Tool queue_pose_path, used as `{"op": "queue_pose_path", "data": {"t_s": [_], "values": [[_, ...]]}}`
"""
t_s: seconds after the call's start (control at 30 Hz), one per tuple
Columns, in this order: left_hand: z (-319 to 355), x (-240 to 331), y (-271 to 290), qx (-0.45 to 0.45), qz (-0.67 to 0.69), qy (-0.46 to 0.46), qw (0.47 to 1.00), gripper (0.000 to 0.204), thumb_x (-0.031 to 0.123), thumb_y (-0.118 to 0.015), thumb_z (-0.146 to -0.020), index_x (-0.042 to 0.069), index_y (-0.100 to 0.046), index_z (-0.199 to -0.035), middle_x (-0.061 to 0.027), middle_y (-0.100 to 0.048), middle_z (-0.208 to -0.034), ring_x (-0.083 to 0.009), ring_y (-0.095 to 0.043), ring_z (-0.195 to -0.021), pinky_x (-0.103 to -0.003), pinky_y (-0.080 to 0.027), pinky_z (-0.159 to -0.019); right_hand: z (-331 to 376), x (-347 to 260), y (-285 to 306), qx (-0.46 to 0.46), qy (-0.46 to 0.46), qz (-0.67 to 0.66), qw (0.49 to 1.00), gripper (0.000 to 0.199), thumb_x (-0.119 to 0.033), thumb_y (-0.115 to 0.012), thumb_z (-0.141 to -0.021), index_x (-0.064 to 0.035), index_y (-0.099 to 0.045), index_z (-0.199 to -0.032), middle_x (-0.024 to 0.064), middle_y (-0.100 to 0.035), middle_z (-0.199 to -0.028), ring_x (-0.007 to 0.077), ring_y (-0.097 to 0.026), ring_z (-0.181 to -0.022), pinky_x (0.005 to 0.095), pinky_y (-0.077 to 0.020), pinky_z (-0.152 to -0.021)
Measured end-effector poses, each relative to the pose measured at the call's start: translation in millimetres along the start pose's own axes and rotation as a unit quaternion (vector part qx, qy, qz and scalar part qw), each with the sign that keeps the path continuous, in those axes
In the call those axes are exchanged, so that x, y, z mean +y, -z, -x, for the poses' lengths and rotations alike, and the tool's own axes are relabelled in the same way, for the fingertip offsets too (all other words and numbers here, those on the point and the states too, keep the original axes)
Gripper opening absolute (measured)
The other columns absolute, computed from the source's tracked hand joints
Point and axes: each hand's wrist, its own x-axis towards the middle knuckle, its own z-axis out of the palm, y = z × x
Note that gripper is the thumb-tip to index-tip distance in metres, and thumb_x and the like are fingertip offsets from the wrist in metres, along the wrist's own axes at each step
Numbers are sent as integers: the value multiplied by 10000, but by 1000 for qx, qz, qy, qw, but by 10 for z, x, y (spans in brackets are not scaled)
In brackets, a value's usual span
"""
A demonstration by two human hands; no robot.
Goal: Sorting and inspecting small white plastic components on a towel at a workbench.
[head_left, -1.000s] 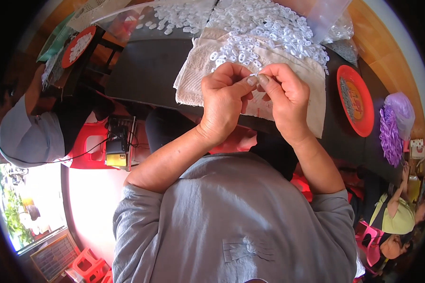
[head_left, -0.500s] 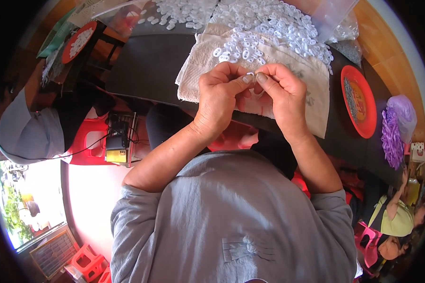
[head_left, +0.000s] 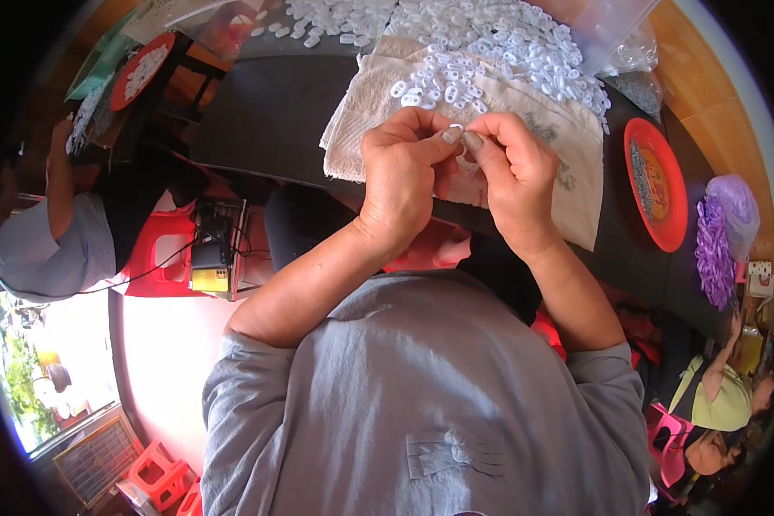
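Observation:
My left hand is closed, pinching a small white plastic piece between thumb and forefinger. Close against it, my right hand has thumb and forefinger pressed together at that piece. Whatever is between the right fingertips is too small to make out. Both hands are above the near edge of a beige cloth on the dark table. Just beyond the fingers, several loose white oval pieces with two holes lie on the cloth. A larger heap of similar pieces spreads behind them.
To the right, a red plate holds small grey parts. Beside it are purple strips in a bunch. Clear plastic bags stand at the back right. One person sits at left, another at far right.
Both hands stay together at the white piece, with only slight finger shifts. At the left, the other person's arm has come up toward the pieces beside the other red plate.

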Motion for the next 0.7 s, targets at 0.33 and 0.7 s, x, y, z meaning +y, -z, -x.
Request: {"op": "queue_pose_path", "data": {"t_s": [0.33, 0.7], "values": [[-56, 2, 3, -5, -66, -68, 995, 32, 3, -608, -875, -27, -600, -875, -65, -616, -729, -89, -536, -541, -217, -385, -424, -50, -48, 11, -14, -159, -168, 973, 59, -55, -584, -918, -5, -611, -932, -11, -605, -783, 62, -565, -687, 203, -458, -625], [-40, 15, 32, -22, -82, -36, 996, 63, 35, -623, -878, -24, -605, -893, -63, -627, -743, -93, -550, -558, -206, -422, -460, -68, 11, 82, -33, -125, -65, 989, 79, -83, -584, -922, -6, -600, -933, -6, -598, -802, 64, -540, -710, 221, -450, -648]]}}
